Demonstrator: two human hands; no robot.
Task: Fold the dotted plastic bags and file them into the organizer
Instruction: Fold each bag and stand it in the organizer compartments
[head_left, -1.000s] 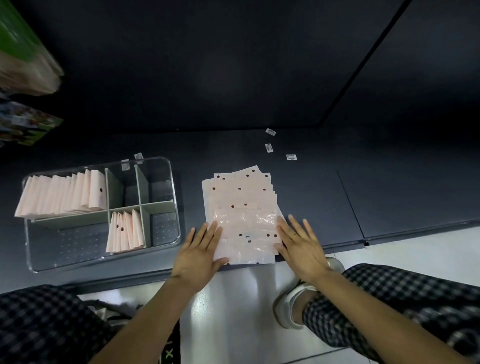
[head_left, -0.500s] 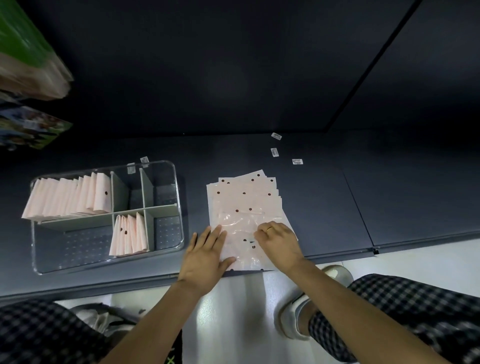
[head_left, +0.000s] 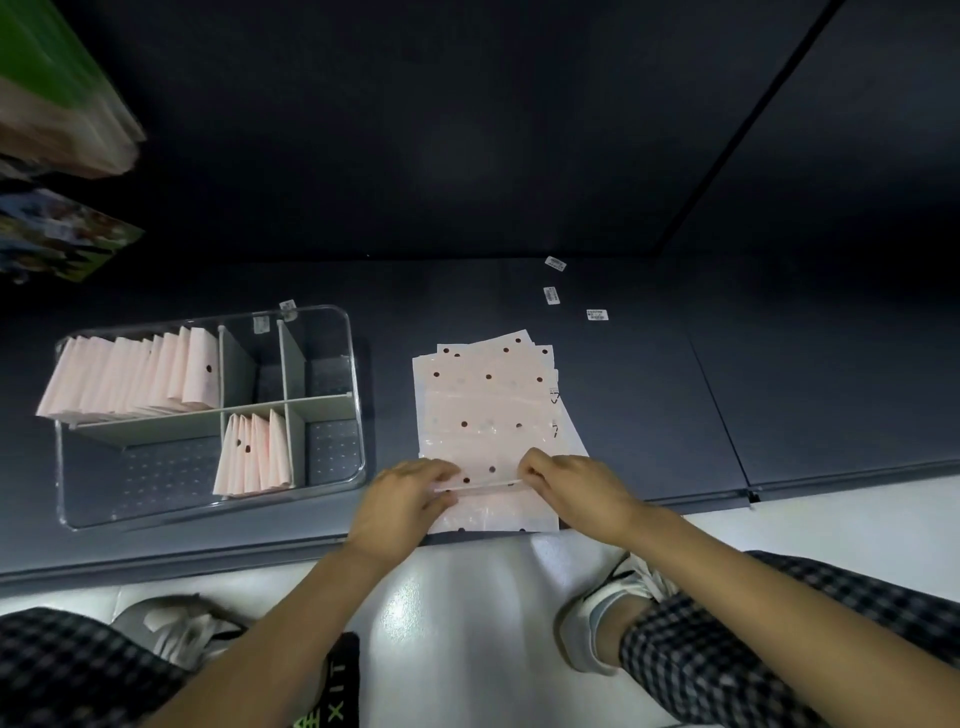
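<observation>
Both hands, flat earlier, now pinch: left hand (head_left: 402, 499) and right hand (head_left: 574, 486) grip the top dotted bag (head_left: 485, 486); extra sheets of the stack (head_left: 485, 395) may be lifted.

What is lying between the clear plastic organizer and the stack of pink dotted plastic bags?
Nothing: in the head view, only bare dark grey shelf surface separates the clear plastic organizer from the stack of pink dotted plastic bags.

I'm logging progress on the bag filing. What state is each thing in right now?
Top bag: near edge lifted, fold begun.
Flat stack: unfolded, on the shelf.
Organizer: two compartments hold upright folded bags.
Left hand: pinching the bag edge.
Right hand: pinching the same edge.
</observation>
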